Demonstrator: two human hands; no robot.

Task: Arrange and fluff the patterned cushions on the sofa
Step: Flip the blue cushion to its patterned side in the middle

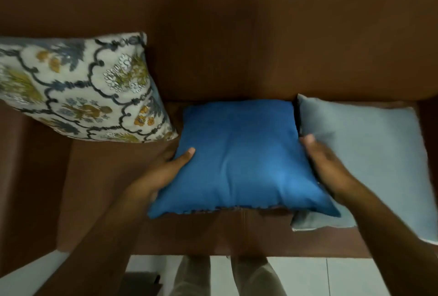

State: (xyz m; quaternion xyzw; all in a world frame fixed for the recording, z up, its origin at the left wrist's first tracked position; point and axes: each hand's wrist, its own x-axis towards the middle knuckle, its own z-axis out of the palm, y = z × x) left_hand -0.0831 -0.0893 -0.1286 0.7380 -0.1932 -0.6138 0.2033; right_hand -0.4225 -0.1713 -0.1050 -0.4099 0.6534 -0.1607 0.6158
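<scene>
A bright blue cushion [241, 158] is at the middle of the brown sofa seat, its plain side up. My left hand [166, 170] grips its left edge, thumb on top. My right hand [324, 163] grips its right edge. A patterned cushion [80, 89], cream with dark scrollwork and yellow flowers, leans at the left against the sofa arm and backrest. A pale grey-blue cushion [369, 153] lies flat at the right, partly under the blue one's right corner.
The brown sofa backrest [237, 35] fills the top of the view, and its left arm [28, 189] runs down the left side. Pale floor tiles [331, 276] and my trouser legs show below the seat's front edge.
</scene>
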